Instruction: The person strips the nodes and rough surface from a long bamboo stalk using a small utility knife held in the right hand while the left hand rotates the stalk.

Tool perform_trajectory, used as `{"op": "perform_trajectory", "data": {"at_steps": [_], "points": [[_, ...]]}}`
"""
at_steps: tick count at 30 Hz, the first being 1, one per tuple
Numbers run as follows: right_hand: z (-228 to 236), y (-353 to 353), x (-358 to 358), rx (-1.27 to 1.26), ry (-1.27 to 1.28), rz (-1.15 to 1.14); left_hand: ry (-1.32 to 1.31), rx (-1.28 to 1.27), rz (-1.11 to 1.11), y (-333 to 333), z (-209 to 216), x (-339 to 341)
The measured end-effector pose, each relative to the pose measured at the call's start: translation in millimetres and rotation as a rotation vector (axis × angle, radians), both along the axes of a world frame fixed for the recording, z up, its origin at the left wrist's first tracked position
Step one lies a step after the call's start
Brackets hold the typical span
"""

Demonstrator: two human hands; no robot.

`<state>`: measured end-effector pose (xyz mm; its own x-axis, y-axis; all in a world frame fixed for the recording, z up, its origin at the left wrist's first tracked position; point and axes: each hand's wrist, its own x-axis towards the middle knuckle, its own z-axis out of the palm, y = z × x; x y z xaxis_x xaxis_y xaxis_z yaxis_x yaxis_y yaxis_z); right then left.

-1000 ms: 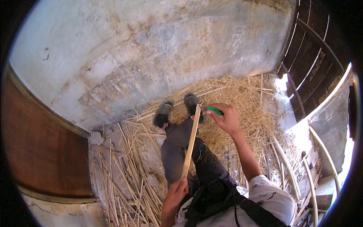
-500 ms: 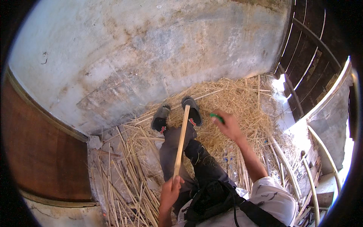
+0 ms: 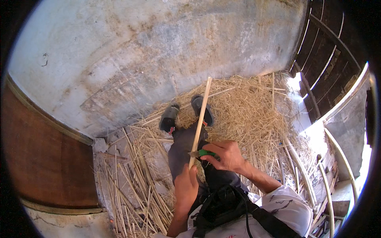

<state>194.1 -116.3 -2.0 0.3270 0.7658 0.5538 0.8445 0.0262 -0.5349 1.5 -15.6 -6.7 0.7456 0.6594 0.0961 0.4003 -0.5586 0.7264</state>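
A long pale strip of split wood or bamboo (image 3: 201, 121) slants up and away over my legs. My left hand (image 3: 186, 186) is closed around its near end, low in front of my body. In my right hand (image 3: 228, 156) is a knife (image 3: 205, 152) with a green handle, gripped in a fist. Its short blade lies against the strip, just beyond my left hand. My fingers hide part of the handle. Beneath the strip are my dark trousers (image 3: 182, 148) and dark clogs (image 3: 170, 118).
Straw-like shavings (image 3: 250, 115) cover the floor ahead and to the right. Many thin strips (image 3: 137, 178) lie heaped at the left. A stained wall (image 3: 170, 51) rises in front, a brown panel (image 3: 47, 154) at left. Curved poles (image 3: 299, 170) lean at the right.
My right hand has come down and left with the knife, bringing the blade onto the strip. My left hand has lifted slightly, and the strip's far end has moved up and right.
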Motion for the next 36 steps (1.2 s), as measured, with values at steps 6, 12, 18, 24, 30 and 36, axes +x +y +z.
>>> {"op": "perform_trajectory", "data": {"at_steps": [6,12,18,24,30,36], "points": [[3,1,8,0.05,-0.031,-0.083,0.031,0.06,0.029,-8,0,0],[-8,4,41,0.103,0.014,-0.277,0.169,0.017,0.001,-14,-4,-12],[4,3,107,-0.069,0.036,-0.47,0.158,-0.089,0.006,-21,-29,-34],[-10,8,99,0.012,0.107,-0.52,-0.12,-0.453,-0.119,0,-31,-35],[-18,2,90,0.053,0.151,-0.506,-0.046,-0.855,-0.1,8,-21,-38],[-19,-18,33,0.049,0.152,-0.183,-0.157,-0.723,-0.066,6,-16,-26]]}}
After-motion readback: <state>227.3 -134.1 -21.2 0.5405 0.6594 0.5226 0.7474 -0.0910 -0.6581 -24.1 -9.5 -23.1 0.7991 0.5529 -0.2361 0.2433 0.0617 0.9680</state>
